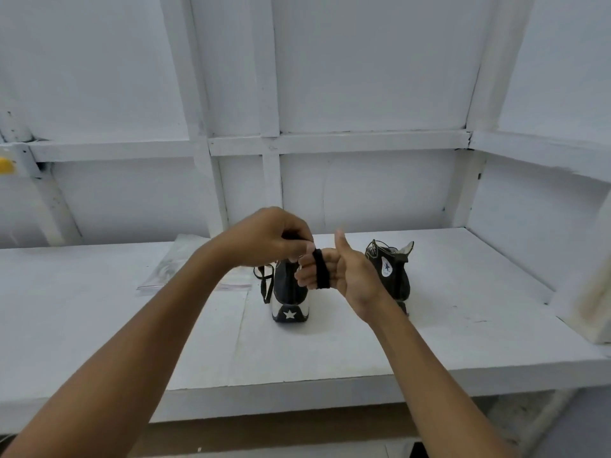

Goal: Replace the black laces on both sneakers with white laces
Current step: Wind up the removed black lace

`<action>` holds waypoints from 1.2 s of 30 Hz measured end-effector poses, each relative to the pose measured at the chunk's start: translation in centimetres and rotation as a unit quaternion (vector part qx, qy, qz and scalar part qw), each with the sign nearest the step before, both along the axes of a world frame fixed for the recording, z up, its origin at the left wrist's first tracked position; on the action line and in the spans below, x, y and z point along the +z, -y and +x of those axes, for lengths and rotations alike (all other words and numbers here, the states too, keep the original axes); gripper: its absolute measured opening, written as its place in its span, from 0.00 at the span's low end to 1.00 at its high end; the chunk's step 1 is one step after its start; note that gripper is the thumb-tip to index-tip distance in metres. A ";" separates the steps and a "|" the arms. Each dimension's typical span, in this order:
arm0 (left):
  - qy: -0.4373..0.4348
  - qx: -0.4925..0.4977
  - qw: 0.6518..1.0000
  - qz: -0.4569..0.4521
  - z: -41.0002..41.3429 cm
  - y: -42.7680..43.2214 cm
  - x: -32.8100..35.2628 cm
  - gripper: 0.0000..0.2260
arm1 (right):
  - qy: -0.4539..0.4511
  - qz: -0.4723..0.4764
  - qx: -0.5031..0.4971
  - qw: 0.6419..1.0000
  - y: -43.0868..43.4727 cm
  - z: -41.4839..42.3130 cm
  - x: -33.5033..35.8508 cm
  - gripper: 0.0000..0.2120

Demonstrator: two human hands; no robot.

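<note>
**Black lace coiled round the right hand's fingers, above the two sneakers**

A white panelled wall (363,77) fills the far half of the view, and a white table (463,325) runs across below it. Both bare forearms reach in from the near edge and meet over the middle of the table.

The left hand (271,236) is raised with its knuckles up, the fingers curled down and pinching one end of the black lace (321,269) at their tips. The right hand (344,272) is turned palm-left with the thumb straight up. Its fingers are held out flat towards the left hand, not clenched, and the lace is wound round them as a tight band.

Two black high-top sneakers stand on the table beyond the hands. The left sneaker (291,302) shows its heel and a white star, and its upper part is hidden by both hands. The right sneaker (393,276) stands just to the right, partly covered by the right wrist. Whether it is laced is hard to make out.

A clear plastic bag (178,262) lies flat to the left, with the left forearm across it. Its contents cannot be read. A hanging lace loop (264,285) droops beside the left sneaker. A yellow object (5,165) is cut off at the left edge.
</note>
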State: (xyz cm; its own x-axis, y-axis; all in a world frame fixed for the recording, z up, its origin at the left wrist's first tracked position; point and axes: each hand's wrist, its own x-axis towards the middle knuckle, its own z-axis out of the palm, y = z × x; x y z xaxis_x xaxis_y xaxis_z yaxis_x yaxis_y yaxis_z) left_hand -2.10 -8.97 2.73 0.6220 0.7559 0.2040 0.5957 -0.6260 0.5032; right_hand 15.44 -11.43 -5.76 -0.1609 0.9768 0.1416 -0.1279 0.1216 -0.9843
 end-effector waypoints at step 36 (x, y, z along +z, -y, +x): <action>0.110 0.011 0.991 0.070 4.9 -4.2 -1.2 0.05 | -0.091 -0.007 -0.015 0.996 0.5 4.6 2.3 0.32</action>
